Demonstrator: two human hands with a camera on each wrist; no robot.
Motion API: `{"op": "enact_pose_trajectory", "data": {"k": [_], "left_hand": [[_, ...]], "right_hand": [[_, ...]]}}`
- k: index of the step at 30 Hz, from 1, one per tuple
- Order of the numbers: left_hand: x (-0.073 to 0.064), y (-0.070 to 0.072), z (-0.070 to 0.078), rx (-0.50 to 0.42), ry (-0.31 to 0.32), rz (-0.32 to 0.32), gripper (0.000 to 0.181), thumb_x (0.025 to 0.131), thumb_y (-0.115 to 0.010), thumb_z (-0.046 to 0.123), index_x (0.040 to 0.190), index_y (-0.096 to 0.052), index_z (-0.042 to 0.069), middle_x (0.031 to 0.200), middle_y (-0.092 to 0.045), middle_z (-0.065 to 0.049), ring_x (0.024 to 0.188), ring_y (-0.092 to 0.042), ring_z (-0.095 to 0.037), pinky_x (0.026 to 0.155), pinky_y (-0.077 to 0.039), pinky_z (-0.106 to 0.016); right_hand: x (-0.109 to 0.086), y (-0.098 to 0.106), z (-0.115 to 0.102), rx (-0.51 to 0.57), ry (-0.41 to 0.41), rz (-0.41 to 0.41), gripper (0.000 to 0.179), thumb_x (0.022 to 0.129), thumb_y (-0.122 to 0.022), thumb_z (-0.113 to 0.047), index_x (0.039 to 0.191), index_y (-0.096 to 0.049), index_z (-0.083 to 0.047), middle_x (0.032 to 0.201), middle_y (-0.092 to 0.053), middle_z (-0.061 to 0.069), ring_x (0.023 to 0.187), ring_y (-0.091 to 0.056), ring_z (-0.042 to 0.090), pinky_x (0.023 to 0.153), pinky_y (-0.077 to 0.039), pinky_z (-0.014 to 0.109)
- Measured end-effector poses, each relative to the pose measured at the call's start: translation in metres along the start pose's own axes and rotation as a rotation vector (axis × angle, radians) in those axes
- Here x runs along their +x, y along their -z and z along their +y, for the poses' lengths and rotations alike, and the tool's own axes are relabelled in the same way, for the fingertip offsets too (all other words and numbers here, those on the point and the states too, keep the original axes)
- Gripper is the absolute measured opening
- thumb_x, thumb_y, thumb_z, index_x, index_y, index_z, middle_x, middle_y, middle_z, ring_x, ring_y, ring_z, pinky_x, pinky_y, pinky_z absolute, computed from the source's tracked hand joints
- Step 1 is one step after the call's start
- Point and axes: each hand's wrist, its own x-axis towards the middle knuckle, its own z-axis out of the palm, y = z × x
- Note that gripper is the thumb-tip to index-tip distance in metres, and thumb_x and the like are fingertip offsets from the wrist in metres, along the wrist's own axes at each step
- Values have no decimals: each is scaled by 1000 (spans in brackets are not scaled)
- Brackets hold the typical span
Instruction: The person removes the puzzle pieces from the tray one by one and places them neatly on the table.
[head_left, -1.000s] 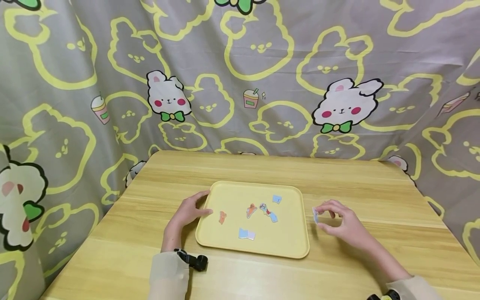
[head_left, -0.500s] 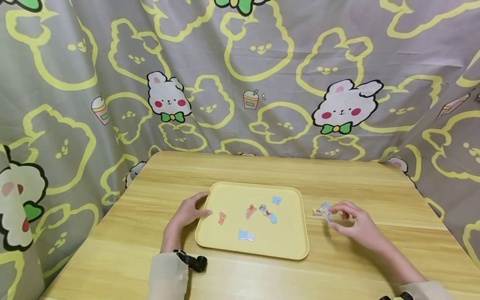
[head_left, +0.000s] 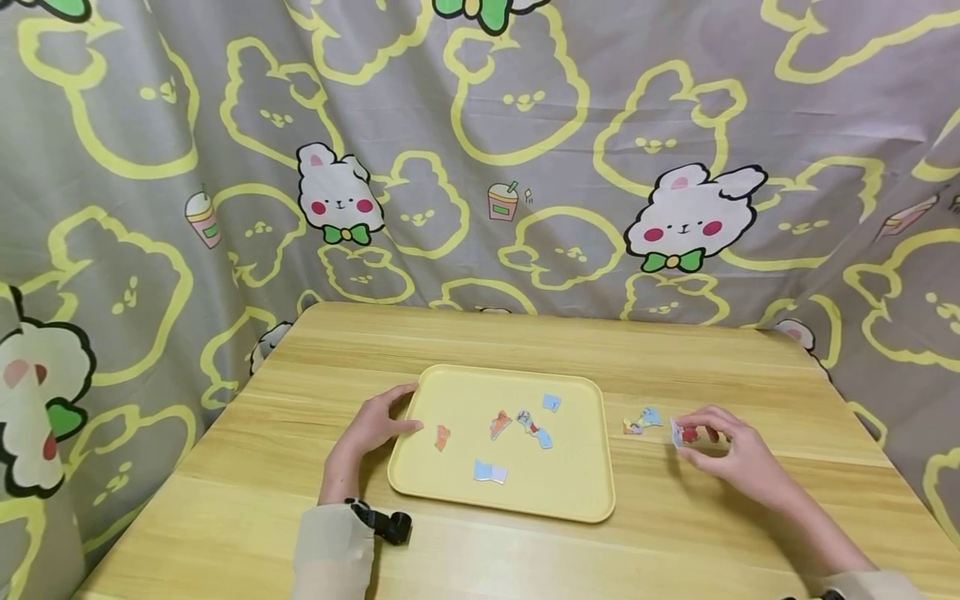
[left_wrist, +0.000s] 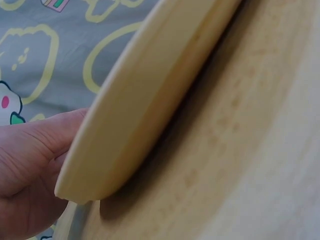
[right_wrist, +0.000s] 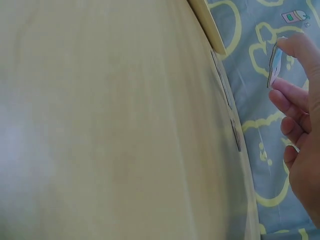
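Note:
My left hand holds the left edge of a yellow tray, with the thumb over the rim; the left wrist view shows the tray wall against that hand. My right hand pinches a small light-blue puzzle piece between thumb and fingertips, above the table to the right of the tray. A red puzzle piece lies behind it, partly hidden by the fingers. Just left of these, joined blue-and-yellow puzzle pieces lie on the table.
Several puzzle pieces lie in the tray: an orange one, another orange one, a blue-and-red strip, a blue one and a blue-and-pink pair. A patterned curtain hangs behind the wooden table.
My right hand has moved right, away from the tray edge, carrying the puzzle piece and uncovering the joined pieces on the table. My left hand has stayed at the tray.

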Motion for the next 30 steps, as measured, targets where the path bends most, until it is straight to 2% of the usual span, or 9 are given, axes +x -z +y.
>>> {"op": "enact_pose_trajectory", "data": {"k": [10, 21, 30], "left_hand": [[0, 1, -1, 10, -9, -1, 70, 85, -76, 21, 147, -45, 10, 152, -42, -21, 144, -34, -42, 118, -31, -56], [-2, 0, 1, -5, 2, -5, 69, 86, -76, 20, 147, -45, 10, 153, -41, -21, 144, -33, -42, 118, -31, -56], [-2, -1, 2, -5, 5, -3, 69, 86, -76, 21, 147, -45, 10, 153, -41, -21, 144, -33, -42, 118, -31, -56]], "right_hand": [[-4, 10, 17, -45, -3, 25, 38, 73, -83, -6, 107, -71, -15, 93, -59, -7, 77, -41, 5, 57, -30, 24], [-8, 24, 28, -81, -21, 16, 34, 75, -82, -6, 106, -71, -12, 92, -57, -8, 76, -39, 4, 55, -27, 23], [-11, 35, 37, -111, -59, 9, 36, 76, -82, -10, 109, -70, -11, 99, -55, -21, 78, -39, 1, 55, -28, 23]]}}
